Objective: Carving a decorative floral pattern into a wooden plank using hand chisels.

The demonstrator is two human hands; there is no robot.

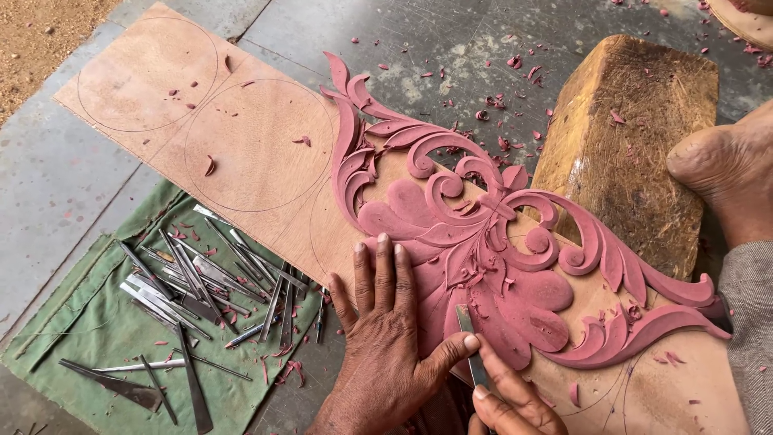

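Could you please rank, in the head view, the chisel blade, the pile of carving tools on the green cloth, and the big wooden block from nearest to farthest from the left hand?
From the left hand:
1. Chisel blade, touching its thumb, right side.
2. Pile of carving tools, on the green cloth, to its left.
3. Wooden block, far upper right, beyond the pink carving.

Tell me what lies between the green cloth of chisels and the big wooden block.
In the head view, the wooden board with the pink carved scrollwork spans from green cloth to wooden block; the left hand presses flat on it.
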